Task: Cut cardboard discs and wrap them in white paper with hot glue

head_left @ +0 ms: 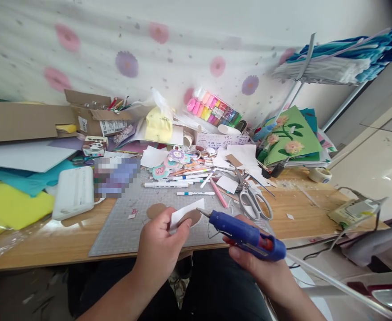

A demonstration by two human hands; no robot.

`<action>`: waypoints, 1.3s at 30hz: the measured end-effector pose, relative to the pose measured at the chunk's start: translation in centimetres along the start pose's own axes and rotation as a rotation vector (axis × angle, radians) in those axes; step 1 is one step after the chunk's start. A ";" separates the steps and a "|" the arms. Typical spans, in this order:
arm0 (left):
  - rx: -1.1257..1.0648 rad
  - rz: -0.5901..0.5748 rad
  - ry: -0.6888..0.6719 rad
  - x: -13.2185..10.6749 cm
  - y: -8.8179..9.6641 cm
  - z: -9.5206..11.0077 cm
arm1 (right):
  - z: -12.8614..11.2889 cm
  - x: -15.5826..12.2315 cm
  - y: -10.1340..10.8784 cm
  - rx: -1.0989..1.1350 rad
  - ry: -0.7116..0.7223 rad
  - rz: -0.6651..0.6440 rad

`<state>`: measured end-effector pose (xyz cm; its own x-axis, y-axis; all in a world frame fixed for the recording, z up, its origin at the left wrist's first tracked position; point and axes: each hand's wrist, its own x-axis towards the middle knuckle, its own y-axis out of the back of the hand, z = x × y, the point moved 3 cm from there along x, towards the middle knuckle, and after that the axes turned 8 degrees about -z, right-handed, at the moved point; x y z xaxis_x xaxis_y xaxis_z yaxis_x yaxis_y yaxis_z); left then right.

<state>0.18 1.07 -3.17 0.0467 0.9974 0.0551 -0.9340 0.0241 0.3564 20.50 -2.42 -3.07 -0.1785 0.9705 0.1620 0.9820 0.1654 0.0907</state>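
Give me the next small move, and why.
Probably ease the glue gun nozzle onto the white paper: the right hand aims it there, tip close by, while the left hand pinches the paper with a brown disc.

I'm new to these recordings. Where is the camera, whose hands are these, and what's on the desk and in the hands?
There is no machine here: a person works with two bare hands. The one picture comes from a camera worn on their head, looking forward and down, so the arms enter from the bottom edge. The left hand holds a white paper slip together with a rounded brown card piece. The right hand grips a blue glue gun, its nozzle pointing at the slip. Beyond them lies a grey cutting mat on a wooden table, with scissors, markers, a white case and a green flower card around it.
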 end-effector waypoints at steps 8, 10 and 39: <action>0.112 0.055 -0.005 -0.5 0.6 1.1 | -2.4 0.5 -1.1 -0.406 0.150 -0.207; 0.133 0.052 -0.027 -0.5 0.5 1.1 | -2.3 0.5 -1.3 -0.421 0.164 -0.218; -0.047 -0.024 0.111 0.3 -0.2 1.0 | 0.7 -0.4 -0.3 -0.623 0.351 -0.045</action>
<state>0.68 1.29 -2.30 0.0323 0.9978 -0.0571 -0.9489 0.0486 0.3119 20.32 -2.71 -3.81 -0.3297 0.8340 0.4424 0.7747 -0.0288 0.6317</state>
